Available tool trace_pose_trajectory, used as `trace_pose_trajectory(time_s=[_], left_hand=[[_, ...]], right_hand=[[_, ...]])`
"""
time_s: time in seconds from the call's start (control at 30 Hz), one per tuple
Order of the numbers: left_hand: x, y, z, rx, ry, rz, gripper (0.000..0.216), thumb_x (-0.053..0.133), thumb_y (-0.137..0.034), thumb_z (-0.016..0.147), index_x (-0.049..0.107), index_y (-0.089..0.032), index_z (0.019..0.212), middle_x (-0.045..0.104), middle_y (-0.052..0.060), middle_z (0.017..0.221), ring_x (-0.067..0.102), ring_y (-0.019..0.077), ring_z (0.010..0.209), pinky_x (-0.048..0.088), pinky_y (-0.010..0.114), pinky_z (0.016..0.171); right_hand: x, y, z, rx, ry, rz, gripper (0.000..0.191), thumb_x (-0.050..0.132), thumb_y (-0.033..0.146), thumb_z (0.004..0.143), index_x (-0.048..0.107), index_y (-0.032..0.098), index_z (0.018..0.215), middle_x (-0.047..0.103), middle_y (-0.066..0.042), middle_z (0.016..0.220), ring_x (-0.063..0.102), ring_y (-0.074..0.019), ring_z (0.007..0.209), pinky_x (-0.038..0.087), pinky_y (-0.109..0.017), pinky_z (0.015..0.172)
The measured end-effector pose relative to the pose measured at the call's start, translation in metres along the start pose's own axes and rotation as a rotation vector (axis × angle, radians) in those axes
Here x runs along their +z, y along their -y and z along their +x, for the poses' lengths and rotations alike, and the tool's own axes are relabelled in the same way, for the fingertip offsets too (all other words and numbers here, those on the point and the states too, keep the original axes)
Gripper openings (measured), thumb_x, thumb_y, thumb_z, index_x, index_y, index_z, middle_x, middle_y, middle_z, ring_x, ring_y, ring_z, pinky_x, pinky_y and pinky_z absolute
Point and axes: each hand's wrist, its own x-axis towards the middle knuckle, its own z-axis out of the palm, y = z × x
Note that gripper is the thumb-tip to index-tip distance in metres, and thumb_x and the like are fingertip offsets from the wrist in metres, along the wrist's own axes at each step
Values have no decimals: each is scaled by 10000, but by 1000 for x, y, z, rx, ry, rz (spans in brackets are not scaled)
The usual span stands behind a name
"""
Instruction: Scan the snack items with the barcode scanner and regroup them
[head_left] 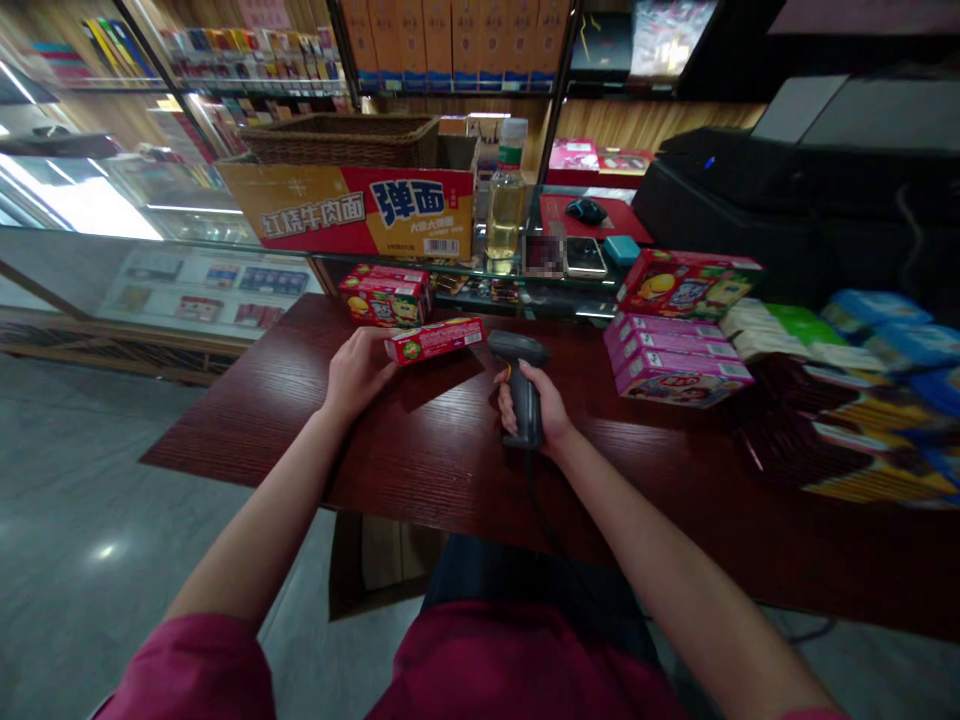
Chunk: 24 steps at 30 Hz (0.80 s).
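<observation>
In my right hand (546, 402) is a dark barcode scanner (526, 395), my fingers wrapped round its handle and its head turned to the left. My left hand (360, 368) grips the left end of a slim red snack box (439, 341), tilted a little above the dark wooden counter. A white barcode patch shows at the box's right end, close to the scanner's head. Behind the held box sits a stack of similar red boxes (386, 296) on the counter.
Purple boxes (675, 360), a red box (686, 283) and blurred stacked packs (847, 410) crowd the right side. Along the back stand a noodle carton (360, 215), a bottle (506, 205), a phone (585, 257) and a mouse (586, 210). The scanner's cable (544, 510) hangs over the counter's front edge.
</observation>
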Motion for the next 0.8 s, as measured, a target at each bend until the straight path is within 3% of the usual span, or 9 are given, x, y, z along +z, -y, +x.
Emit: trace_pose_trajectory(time_s=[0.3, 0.5, 0.63, 0.8], left_hand=[[-1, -3, 0, -38, -3, -1, 360, 683, -382, 873, 593, -236, 1189, 697, 80, 1231, 662, 271, 1171, 526, 413, 1012], [6, -16, 0, -210, -84, -267, 451, 790, -453, 776, 622, -235, 1133, 719, 52, 1101, 714, 259, 1012, 589, 427, 949], [31, -47, 12, -305, -137, -465, 467, 826, -469, 754, 638, -239, 1114, 721, 47, 1092, 720, 266, 1011, 603, 464, 957], [81, -125, 52, -237, -122, -621, 481, 836, -437, 760, 681, -210, 1155, 731, 68, 1143, 714, 259, 1059, 575, 444, 1010]], right_hand=[[-2, -4, 2, -25, 18, 15, 396, 615, 567, 904, 603, 173, 936, 598, 46, 539, 485, -110, 342, 413, -212, 307], [-5, 5, -22, -115, -36, -9, 404, 665, 573, 857, 595, 186, 949, 598, 58, 545, 506, -113, 345, 437, -217, 312], [-16, 22, -56, -246, -33, 4, 391, 655, 563, 876, 599, 188, 969, 591, 59, 567, 489, -105, 345, 447, -220, 317], [-46, 48, -103, -422, -128, 40, 350, 657, 529, 881, 603, 191, 952, 593, 52, 580, 494, -105, 359, 438, -208, 317]])
